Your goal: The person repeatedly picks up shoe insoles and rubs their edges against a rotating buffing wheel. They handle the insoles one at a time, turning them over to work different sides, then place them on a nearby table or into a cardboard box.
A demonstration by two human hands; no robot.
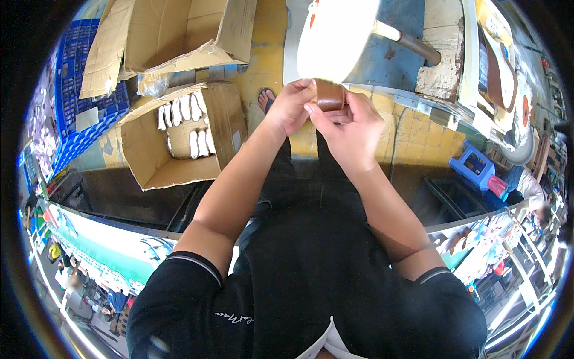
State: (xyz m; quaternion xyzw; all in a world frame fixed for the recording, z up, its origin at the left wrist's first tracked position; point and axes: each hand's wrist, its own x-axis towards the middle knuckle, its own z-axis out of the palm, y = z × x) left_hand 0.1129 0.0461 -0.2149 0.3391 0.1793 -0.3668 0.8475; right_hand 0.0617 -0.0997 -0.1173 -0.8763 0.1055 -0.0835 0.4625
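Head view: a small brown piece (329,96) (leather-like, curved, its exact kind not to be told) is held up between both hands just below the rim of a large white disc (335,36), which it appears to touch at its upper edge. The left hand (290,107) is closed on the piece's left side, thumb and fingers pinched against it; the right hand (350,122) is closed on its right and lower side, the thumb pressed across its front. The two hands are touching each other around the piece, and both forearms are raised from the lower edge of the picture over a lap clothed in black. The disc is carried on a pale rod with a brown end (406,40) that runs off to the right above a worn blue counter (388,66). To the left, on the floor, an open cardboard box (179,137) is seen lying on its side with rows of white shoe-sole shapes (182,110) standing inside it; a second, larger open box (173,36) lies behind it, beside a blue plastic crate (75,113). A sandalled foot (266,99) is seen on the yellow floor near the left hand. At the right, a small blue stool (475,164) stands well apart from the hands.
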